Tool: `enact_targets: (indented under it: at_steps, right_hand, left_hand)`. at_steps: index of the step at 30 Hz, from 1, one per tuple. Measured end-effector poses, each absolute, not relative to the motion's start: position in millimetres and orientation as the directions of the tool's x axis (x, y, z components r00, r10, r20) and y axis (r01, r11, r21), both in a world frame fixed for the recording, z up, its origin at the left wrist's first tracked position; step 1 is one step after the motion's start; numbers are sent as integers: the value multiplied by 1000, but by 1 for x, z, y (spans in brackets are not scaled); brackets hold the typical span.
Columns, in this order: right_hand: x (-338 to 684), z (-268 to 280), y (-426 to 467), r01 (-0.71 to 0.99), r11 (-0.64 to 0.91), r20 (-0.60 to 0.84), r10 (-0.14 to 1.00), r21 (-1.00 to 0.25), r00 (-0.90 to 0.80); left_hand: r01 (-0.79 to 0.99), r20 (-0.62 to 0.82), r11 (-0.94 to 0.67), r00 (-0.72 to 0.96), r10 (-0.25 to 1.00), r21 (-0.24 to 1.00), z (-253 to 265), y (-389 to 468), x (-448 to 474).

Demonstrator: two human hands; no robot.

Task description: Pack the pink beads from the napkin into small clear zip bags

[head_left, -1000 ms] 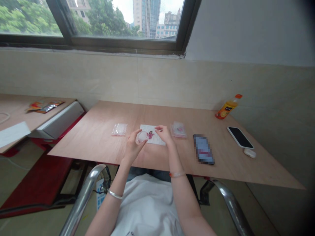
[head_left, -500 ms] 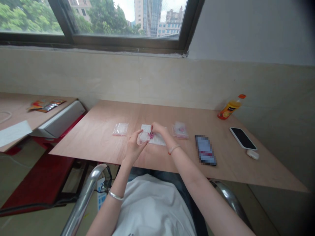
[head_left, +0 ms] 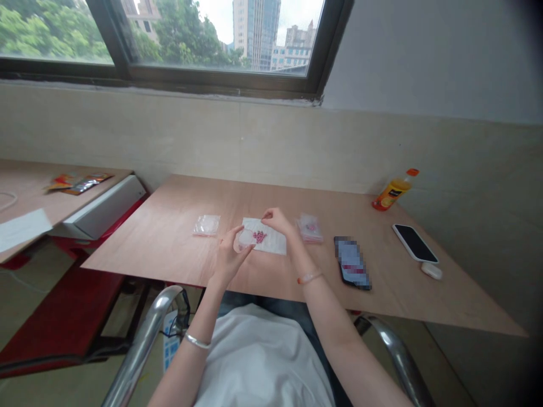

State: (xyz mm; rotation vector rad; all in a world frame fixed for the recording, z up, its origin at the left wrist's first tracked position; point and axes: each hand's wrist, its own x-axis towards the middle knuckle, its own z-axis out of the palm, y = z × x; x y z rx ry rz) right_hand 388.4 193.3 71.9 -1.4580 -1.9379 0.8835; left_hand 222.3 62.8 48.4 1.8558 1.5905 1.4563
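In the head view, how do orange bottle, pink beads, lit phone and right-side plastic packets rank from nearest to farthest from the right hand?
1. Pink beads: left of the right hand.
2. Right-side plastic packets: right of that hand.
3. Lit phone: farther right.
4. Orange bottle: far right, near the wall.

From here, the one camera sits on the head of the seated person [head_left: 263, 362] — facing forward and down over left hand [head_left: 229, 255] and right hand [head_left: 279, 220], fairly near — then across the worktop [head_left: 161, 243] toward the window [head_left: 182, 39].
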Motion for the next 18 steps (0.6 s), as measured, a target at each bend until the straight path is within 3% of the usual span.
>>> enact_targets:
  at_steps: [4, 6, 13, 18]
  right_hand:
    - [387, 101, 164, 266, 311, 218, 919, -912, -328]
    - [384, 114, 148, 188, 327, 232, 886, -926, -401]
    - [376, 111, 114, 165, 271, 156, 852, -948, -501]
    - [378, 98, 104, 354, 371, 167, 855, -859, -490]
  left_hand:
    - [558, 493, -353, -118, 862, 751, 48, 64, 226]
    - [552, 503, -367, -111, 857, 748, 47, 65, 227]
    - [528, 499, -375, -109, 860, 762, 48, 65, 227]
    - [526, 498, -373, -114, 860, 765, 48, 64, 227]
